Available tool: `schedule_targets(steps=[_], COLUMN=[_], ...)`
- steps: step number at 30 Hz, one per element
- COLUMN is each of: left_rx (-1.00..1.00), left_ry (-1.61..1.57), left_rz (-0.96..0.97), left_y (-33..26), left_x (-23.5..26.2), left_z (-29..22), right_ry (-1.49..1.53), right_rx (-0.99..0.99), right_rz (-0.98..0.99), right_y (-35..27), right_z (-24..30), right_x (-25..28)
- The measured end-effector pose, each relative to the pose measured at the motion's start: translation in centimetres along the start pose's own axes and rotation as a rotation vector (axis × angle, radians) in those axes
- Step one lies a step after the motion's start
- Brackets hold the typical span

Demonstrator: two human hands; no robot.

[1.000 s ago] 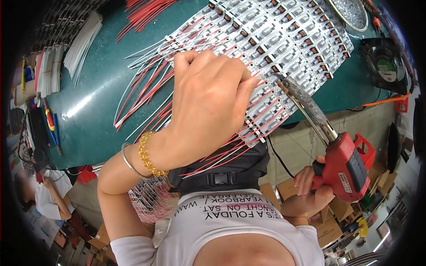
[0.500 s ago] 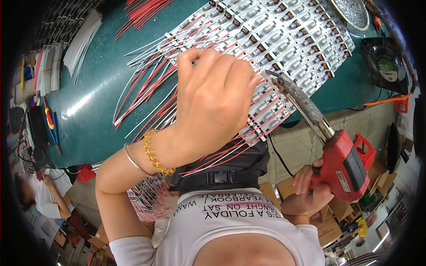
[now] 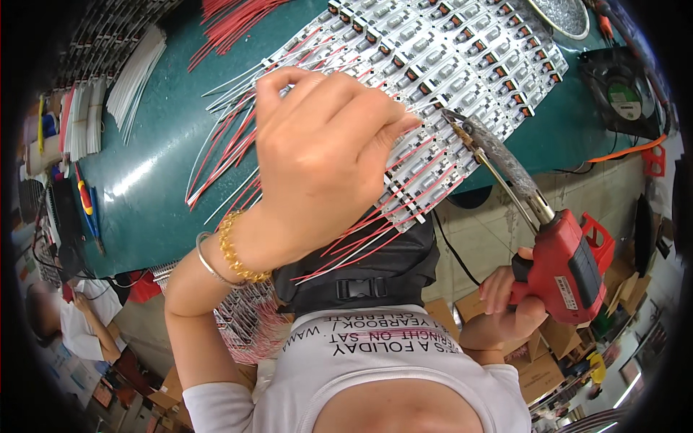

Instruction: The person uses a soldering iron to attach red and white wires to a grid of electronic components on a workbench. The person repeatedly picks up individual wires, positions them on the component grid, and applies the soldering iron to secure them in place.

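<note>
My left hand [image 3: 325,155] is over the panel of small circuit boards [image 3: 426,65], with thumb and forefinger pinched together. A thin white wire [image 3: 427,107] shows between their tips and runs to the boards. My right hand [image 3: 509,296] grips the handle of a red and black soldering gun [image 3: 567,270] at the lower right. Its dark tip lies over the boards, just right of my left fingertips. Red wires [image 3: 393,198] and white ones trail off the boards' near and left edges, partly hidden behind my left hand.
Bundles of loose red wires [image 3: 234,29] and white wires [image 3: 137,76] lie on the green table [image 3: 148,206]. A screwdriver [image 3: 86,202] rests at left. A round metal dish [image 3: 563,16] and a black fan [image 3: 621,94] stand at right. Another person [image 3: 90,325] sits at lower left.
My left hand has shifted left and slightly up, fingers still pinched. The board panel has slid a little left. The soldering gun has moved slightly right.
</note>
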State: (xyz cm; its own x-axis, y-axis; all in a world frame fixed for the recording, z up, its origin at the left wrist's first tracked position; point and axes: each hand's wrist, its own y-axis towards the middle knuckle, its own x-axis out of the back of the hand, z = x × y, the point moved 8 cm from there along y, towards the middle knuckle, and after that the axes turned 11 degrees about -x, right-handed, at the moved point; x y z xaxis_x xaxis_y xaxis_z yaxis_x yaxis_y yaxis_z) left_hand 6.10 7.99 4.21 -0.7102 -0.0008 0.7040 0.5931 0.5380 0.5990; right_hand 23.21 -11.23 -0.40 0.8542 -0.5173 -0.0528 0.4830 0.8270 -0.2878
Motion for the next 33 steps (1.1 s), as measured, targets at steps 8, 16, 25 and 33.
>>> schedule_targets(steps=[8,16,25,33], left_rx=[0.148,0.100,0.075,0.059], left_ry=[-0.034,0.036,0.061,0.064], left_rz=[0.067,0.039,0.033,0.035], left_y=[-1.2,-1.3,-1.3,-1.3], left_x=[-1.5,-1.8,-2.0,-2.2], left_z=[-0.7,-1.0,-1.3,-1.4], right_ry=[0.024,0.066,-0.110,-0.081], right_rx=[-0.013,0.039,0.059,0.047], right_rz=[-0.031,0.109,-0.031,-0.063], right_y=[-0.8,-0.7,-1.1,-1.0], right_z=[-0.2,-1.0,0.5,0.4], right_x=[0.6,1.2,-0.2,-0.2])
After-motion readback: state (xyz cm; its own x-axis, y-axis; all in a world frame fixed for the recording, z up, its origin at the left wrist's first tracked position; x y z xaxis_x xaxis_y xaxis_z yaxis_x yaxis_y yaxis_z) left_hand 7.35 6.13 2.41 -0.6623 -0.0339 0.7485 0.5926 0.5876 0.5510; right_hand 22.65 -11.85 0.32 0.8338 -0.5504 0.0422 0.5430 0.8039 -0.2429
